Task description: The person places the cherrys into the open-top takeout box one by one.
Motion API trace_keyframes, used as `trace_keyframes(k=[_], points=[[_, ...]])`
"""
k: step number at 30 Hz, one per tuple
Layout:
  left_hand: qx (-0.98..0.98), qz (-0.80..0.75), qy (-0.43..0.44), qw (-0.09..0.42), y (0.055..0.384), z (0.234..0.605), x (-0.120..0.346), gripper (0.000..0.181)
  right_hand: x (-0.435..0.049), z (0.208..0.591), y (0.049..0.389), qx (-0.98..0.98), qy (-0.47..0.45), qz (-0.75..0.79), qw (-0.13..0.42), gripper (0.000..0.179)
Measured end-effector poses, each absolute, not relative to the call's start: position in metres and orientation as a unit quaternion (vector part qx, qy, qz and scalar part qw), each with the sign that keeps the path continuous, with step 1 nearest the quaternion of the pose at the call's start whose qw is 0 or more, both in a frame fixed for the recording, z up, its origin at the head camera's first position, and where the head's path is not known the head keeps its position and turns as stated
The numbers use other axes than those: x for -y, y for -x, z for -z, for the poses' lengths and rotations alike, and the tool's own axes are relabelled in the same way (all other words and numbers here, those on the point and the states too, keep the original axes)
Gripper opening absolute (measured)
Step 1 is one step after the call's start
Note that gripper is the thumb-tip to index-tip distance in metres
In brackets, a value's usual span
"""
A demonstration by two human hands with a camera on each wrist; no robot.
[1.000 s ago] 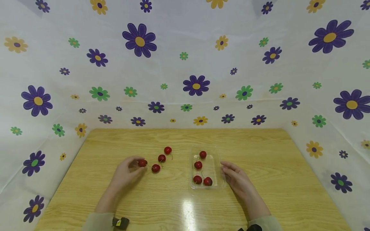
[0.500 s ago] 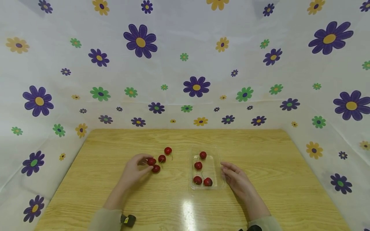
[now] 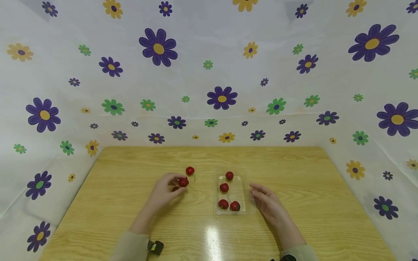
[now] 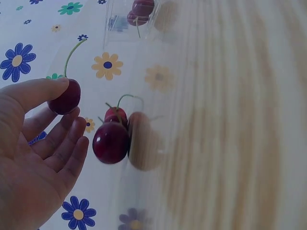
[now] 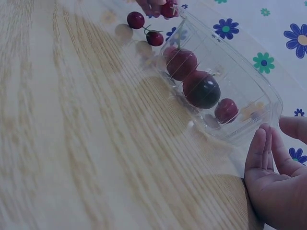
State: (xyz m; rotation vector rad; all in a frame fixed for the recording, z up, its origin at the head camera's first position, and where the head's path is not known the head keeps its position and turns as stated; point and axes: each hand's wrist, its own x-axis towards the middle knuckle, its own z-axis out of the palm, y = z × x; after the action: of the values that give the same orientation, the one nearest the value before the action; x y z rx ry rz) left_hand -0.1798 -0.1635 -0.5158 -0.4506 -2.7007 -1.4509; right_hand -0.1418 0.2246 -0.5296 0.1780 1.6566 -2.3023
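Note:
My left hand [image 3: 163,192] pinches a dark red cherry [image 4: 66,98] by its sides between thumb and fingers, its green stem pointing up in the left wrist view. Below and beyond it, loose cherries sit on the table: one [image 3: 190,170] farther back, another [image 4: 111,142] close by, partly covered by my fingers in the head view. My right hand [image 3: 267,201] rests beside the clear plastic box [image 5: 244,67], its relaxed fingertips right at the box's near wall in the right wrist view. Inside the box lie several cherries [image 5: 201,89], some with stems.
The box stands on a wooden table [image 3: 196,232], right of the loose cherries. A white cloth [image 3: 183,76] printed with flowers rises behind the table and along both sides.
My left hand has moved right with the pinched cherry, passing over the loose cherries and now overlapping the middle one in the head view. My right hand and the box have stayed put.

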Motion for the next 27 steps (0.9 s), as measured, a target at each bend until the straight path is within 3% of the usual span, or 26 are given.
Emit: trace_keyframes(k=[27], points=[[0.862, 0.468, 0.197, 0.008, 0.182, 0.511, 0.106, 0.035, -0.225, 0.527, 0.141, -0.581, -0.076, 0.796, 0.153, 0.031]])
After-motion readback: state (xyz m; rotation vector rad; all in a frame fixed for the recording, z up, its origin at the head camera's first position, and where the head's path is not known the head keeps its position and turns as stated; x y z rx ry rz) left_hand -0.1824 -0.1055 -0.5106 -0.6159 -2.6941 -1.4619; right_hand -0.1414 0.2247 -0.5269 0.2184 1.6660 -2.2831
